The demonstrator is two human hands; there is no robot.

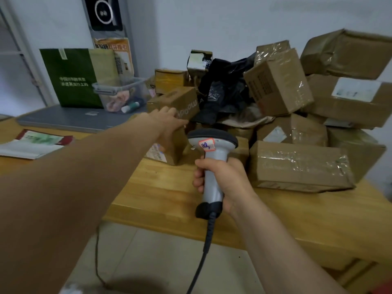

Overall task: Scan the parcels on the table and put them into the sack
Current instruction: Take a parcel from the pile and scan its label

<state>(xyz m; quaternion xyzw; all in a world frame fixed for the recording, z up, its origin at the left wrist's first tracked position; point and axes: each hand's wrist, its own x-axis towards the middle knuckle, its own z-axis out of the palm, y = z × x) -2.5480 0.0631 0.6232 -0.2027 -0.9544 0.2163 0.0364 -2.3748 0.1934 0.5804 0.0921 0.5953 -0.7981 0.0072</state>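
A heap of brown cardboard parcels covers the right half of the wooden table. My right hand grips a grey handheld scanner by its handle, head pointing away toward the pile, cable hanging down. My left hand reaches forward and rests on a small brown box with a label on its near side, just below a printed carton. Whether the fingers have closed on the small box is unclear. No sack is in view.
A black plastic bag lies among the parcels. A closed laptop, a green paper bag and a clear plastic bin sit at the back left. Papers lie at the left edge. Tiled floor shows below.
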